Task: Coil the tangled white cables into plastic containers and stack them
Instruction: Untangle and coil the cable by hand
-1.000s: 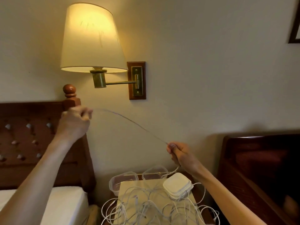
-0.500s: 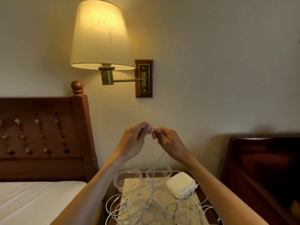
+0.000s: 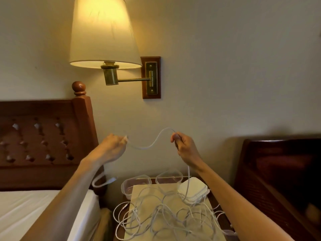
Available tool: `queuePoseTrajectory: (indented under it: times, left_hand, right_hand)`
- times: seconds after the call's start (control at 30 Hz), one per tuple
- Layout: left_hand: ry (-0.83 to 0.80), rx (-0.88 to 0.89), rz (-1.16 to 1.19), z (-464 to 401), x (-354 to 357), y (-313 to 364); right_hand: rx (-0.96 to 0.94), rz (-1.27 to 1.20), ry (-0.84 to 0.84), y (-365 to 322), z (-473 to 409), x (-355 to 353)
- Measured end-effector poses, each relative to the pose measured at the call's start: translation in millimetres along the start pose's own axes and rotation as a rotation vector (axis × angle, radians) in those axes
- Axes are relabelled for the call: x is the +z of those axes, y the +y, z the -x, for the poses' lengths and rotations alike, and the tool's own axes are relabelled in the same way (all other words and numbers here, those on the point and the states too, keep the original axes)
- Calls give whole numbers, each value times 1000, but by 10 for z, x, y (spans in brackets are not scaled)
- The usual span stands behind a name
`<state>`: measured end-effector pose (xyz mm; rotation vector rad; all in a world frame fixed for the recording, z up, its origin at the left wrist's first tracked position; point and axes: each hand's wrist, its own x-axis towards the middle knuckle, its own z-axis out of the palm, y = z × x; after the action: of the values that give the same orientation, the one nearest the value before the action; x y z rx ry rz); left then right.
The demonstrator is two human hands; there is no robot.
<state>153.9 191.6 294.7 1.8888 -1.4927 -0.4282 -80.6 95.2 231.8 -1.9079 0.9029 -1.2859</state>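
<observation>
Head view: the fingers [image 3: 124, 138] of the left hand [image 3: 111, 148] were pinched shut on one stretch of a white cable [image 3: 149, 144], with a free end and its plug [image 3: 111, 180] dangling below the forearm. The fingers of the right hand [image 3: 185, 148] were curled round the same cable, which sagged in a slack wave between the two hands, both raised well above the bench [image 3: 173, 186]. From the right hand the cable ran down to the tangle of white cables [image 3: 165, 216] spread over the bench, beside a pile of white lids [image 3: 192, 189] and two clear plastic containers [image 3: 136, 186], apparently empty, at the back. The cable looked light, thin and limp, likely smooth enough to slide through a loose pinch and springy enough to uncoil. It seemed best taken near the plug end, then wound in small loops around the fingers, easing snags rather than tugging them. A bed [image 3: 26, 207] and wall lamp [image 3: 104, 32] framed the scene.
</observation>
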Motion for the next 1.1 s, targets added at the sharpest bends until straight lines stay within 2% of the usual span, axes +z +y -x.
queuePoseTrajectory:
  times: [0.03, 0.07, 0.13, 0.17, 0.2, 0.27, 0.3, 0.33, 0.43, 0.5, 0.63, 0.7, 0.77, 0.9, 0.93, 0.97, 1.03, 1.1]
  left_hand:
    - [71, -30, -102, 15, 57, -60]
    - [212, 50, -191, 38, 97, -85]
    - [440, 326, -129, 156, 139, -3]
    - [407, 437, -111, 224, 144, 65]
    - [245, 492, -162, 232, 138, 114]
    - [-85, 400, -352, 222, 152, 161]
    - [-101, 343, -403, 167, 167, 146]
    - [-47, 324, -378, 128, 192, 164]
    - [133, 463, -44, 94, 426, 364]
    - [70, 541, -8, 75, 698, 511]
    - [-74, 501, 257, -10, 954, 563]
    - [-11, 502, 284, -53, 907, 519]
    - [127, 495, 319, -87, 802, 467]
    - [449, 311, 477, -177, 459, 242]
    - [457, 272, 443, -220, 405, 148]
    - [396, 239, 344, -259, 379, 88]
    - [135, 122, -77, -319, 405, -12]
    - [-1, 91, -380, -285, 495, -6]
  right_hand:
    - [-44, 66, -17, -61, -58, -39]
    - [-73, 130, -33, -101, -109, -69]
    - [-118, 222, -52, -163, -203, -131]
    - [-140, 262, -51, -177, -240, -172]
    - [-159, 306, -45, -181, -269, -223]
    - [-175, 397, -39, -166, -310, -364]
    - [-175, 444, -48, -161, -313, -433]
    - [-178, 486, -62, -161, -301, -483]
    - [-230, 556, -124, -199, -233, -465]
    - [-270, 577, -154, -246, -186, -405]
    - [-266, 536, -203, -272, -75, -465]
    - [-233, 442, -262, -233, 37, -494]
    - [-158, 322, -264, -163, 129, -556]
    - [48, 180, -270, 79, 310, -843]
    - [80, 168, -269, 113, 348, -888]
    - [101, 155, -252, 118, 361, -914]
    - [119, 160, -204, 60, 321, -921]
    - [63, 254, -173, -51, 236, -890]
